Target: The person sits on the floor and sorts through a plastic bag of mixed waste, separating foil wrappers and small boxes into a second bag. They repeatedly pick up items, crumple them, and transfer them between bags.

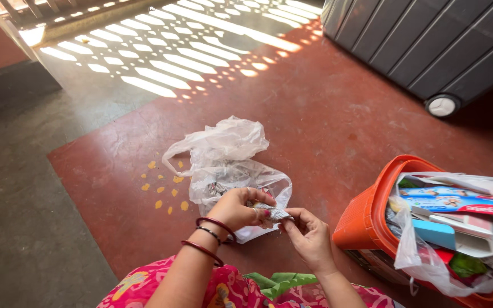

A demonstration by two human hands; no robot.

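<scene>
- A small silvery packet (273,213) is pinched between the left hand (239,209) and right hand (309,236).
- A clear plastic bag (223,157) is seen just beyond; an orange bucket (363,214) at right.

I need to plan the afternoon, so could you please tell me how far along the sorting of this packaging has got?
Done: the orange plastic bucket already holds boxes and wrappers in a clear liner. In hand: the left hand and right hand share a grip on a small crumpled silvery wrapper. Left: the thin white plastic bag on the red floor still holds printed scraps.
</scene>
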